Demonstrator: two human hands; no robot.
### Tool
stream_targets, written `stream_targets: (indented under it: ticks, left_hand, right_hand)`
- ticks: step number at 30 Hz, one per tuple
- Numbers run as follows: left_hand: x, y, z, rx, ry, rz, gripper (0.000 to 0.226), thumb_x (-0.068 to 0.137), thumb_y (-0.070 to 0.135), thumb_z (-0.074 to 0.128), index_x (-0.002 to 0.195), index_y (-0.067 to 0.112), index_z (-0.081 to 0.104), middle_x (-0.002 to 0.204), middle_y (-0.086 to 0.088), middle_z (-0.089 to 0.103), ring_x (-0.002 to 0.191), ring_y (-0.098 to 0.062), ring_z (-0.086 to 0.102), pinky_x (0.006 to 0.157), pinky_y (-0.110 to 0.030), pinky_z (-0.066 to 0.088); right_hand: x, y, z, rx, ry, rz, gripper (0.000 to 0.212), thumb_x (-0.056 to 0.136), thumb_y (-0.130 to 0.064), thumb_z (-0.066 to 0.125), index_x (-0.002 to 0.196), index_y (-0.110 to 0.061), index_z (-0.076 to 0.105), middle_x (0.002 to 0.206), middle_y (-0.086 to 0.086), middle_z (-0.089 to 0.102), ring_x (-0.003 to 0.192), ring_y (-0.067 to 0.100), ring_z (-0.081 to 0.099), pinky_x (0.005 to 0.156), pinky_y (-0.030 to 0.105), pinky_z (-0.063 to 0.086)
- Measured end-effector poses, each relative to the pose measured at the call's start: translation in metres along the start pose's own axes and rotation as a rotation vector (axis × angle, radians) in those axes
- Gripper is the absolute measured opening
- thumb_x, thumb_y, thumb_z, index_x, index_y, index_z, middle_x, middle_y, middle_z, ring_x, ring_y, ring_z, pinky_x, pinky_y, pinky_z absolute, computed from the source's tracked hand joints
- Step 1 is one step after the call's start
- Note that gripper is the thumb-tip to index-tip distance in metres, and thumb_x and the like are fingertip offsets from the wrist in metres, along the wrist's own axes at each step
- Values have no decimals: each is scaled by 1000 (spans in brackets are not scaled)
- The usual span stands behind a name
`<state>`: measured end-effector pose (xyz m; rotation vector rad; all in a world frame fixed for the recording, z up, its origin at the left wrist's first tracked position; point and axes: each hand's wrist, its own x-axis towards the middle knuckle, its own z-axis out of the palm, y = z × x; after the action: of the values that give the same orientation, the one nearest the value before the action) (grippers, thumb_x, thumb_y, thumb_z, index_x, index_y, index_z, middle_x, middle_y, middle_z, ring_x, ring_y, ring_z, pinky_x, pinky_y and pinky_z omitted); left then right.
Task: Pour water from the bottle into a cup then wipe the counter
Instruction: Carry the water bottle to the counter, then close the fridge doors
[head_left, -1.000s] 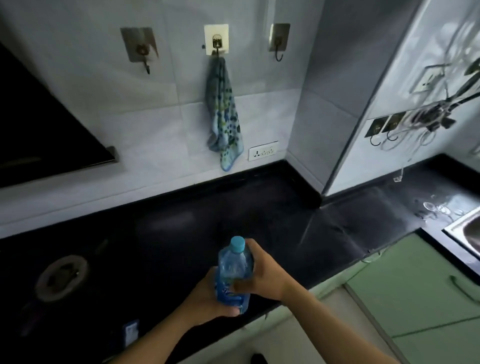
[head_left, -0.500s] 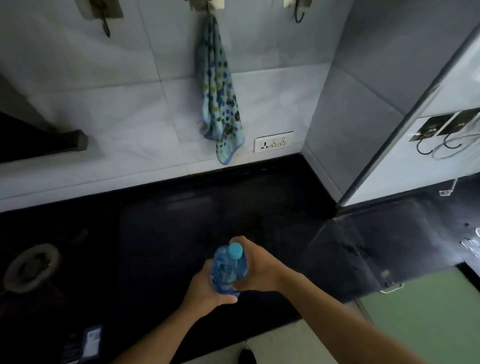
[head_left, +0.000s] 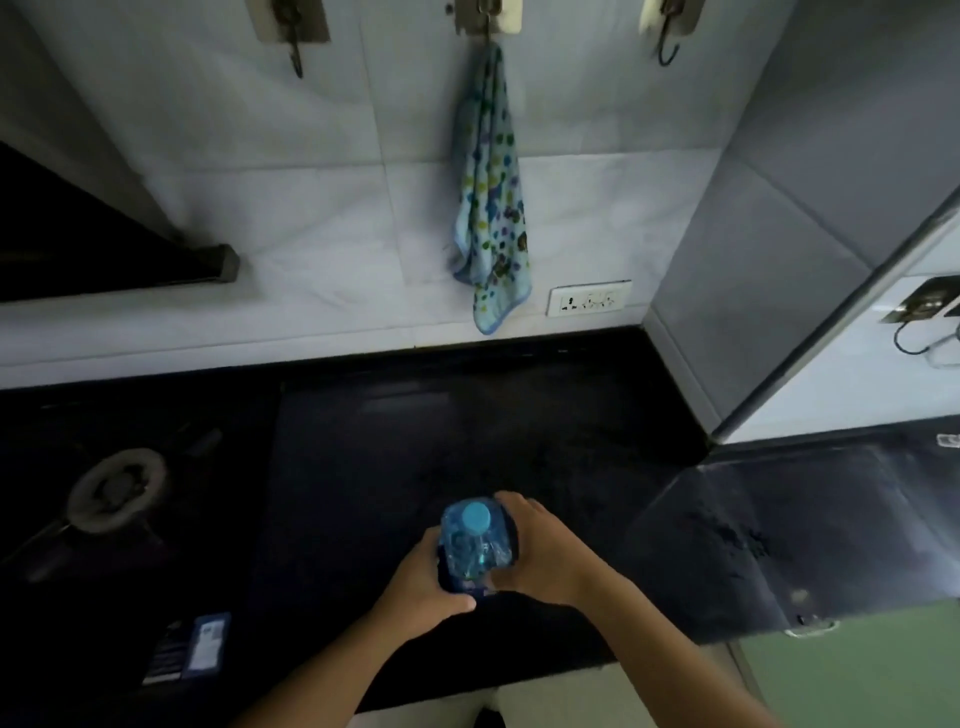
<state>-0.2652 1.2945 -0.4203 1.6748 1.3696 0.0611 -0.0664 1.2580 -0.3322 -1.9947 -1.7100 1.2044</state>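
gripping bottle (head_left: 475, 545) between both hands (head_left: 488, 577)

Both forearms are bare to the frame edge, left hand (head_left: 423, 587) and right hand (head_left: 545, 553) ungloved

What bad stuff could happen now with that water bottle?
No cup is in view, so once the cap comes off, water poured now would likely land on the black counter. Both hands, left and right, squeeze the thin bottle; opened that way, it might squirt. The socket sits low on the wall just above the counter, so splashes there could be dangerous.
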Motion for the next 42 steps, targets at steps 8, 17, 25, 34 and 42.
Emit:
stream_targets:
  ticks: [8,17,25,34,42]
  left_hand:
    - [-86,10,-94,356,117,9,62,82,51,72,135,29,49,135,7,56,121,-12,55,100,-26,45]
    - [-281,-90,-219,530,480,-257,64,82,64,60,135,30,45,129,0,58,124,-27,51,109,-43,34]
    - [-512,-236,-275,342,752,-624,61,82,70,57,128,31,48,127,-1,58,122,-27,51,100,-42,38]
    - [-696,-350,-268,123,996,-1051,62,85,67,59,133,28,50,138,-5,56,129,-29,49,106,-46,36]
    - [-754,-417,-275,-34,1014,-1301,62,86,65,59,134,27,48,137,-3,55,129,-28,47,108,-45,32]
  right_hand:
    - [-49,-107,-17,-369,254,-193,43,88,-35,67,127,-24,52,118,-5,55,106,16,55,87,27,48]
    - [-73,-298,135,-685,91,-636,33,87,-39,64,110,-19,51,114,6,57,111,29,52,91,38,42]
    - [-144,-472,331,-717,-121,-1003,33,89,-34,60,117,-17,51,119,8,53,116,29,47,92,39,45]
    - [-208,-598,498,-831,-319,-1362,37,89,-39,59,119,-19,51,116,6,55,109,26,50,78,34,42]
    - [-225,-671,618,-912,-500,-1508,40,91,-46,56,124,-25,49,117,3,54,111,22,49,83,33,44]
